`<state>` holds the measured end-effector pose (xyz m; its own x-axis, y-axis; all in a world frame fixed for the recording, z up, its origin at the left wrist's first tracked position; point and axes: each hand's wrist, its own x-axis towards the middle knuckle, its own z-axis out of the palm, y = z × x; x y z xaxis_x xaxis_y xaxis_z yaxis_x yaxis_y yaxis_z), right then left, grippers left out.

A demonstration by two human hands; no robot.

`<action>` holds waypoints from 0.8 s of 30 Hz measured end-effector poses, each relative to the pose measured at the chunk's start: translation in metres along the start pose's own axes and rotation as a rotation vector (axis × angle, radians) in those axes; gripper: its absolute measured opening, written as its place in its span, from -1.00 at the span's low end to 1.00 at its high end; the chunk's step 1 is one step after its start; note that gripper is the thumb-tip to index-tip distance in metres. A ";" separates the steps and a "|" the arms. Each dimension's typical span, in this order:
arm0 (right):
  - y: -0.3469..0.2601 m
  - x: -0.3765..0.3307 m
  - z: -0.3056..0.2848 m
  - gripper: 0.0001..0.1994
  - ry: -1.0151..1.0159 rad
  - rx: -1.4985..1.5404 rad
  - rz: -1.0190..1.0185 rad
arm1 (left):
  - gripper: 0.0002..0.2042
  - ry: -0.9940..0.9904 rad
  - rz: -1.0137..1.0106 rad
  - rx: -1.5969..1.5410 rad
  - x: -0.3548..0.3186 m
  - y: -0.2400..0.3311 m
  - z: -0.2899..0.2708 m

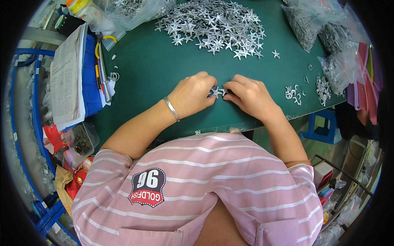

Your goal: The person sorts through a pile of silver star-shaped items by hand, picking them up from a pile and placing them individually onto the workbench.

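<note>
While left hand (195, 95) and right hand (248, 95) pinch small silver pieces (217, 92) together over the green table (143, 69), joining seems under way, probably needing steady alignment next; fingertips (228, 85) partly hide the contact.

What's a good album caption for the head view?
A silvery star between left hand and right hand, near a star pile.

The person's left hand (193, 93) and right hand (251, 96) face each other over the green tabletop (143, 69), fingertips pinching a small silver star piece (218, 92) between them. Beyond lies a heap of silver stars (217, 28), one lone star (276, 53) near it; curved silver hooks (294, 94) lie to the right.
</note>
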<state>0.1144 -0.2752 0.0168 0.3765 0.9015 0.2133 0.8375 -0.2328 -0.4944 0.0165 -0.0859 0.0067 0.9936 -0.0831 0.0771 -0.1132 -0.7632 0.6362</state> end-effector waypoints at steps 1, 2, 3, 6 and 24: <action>0.002 0.003 -0.001 -0.84 0.002 -0.008 -0.033 | -0.80 0.001 -0.003 0.015 0.000 0.000 0.000; 0.004 0.005 0.001 -0.85 0.018 -0.016 -0.033 | -0.81 0.004 0.002 0.025 0.000 0.000 0.000; 0.005 0.006 0.003 -0.86 0.034 -0.024 -0.033 | -0.82 0.007 0.008 0.034 -0.001 -0.001 0.000; 0.006 0.016 0.005 -0.88 0.082 0.003 0.025 | -0.83 0.095 0.039 0.025 -0.001 -0.007 0.002; 0.021 0.042 0.014 -0.82 0.106 0.269 0.443 | -0.82 0.184 -0.053 0.004 0.020 -0.031 -0.017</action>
<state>0.1424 -0.2373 0.0030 0.7213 0.6925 0.0122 0.4630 -0.4691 -0.7520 0.0394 -0.0523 0.0016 0.9803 0.0752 0.1826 -0.0605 -0.7658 0.6403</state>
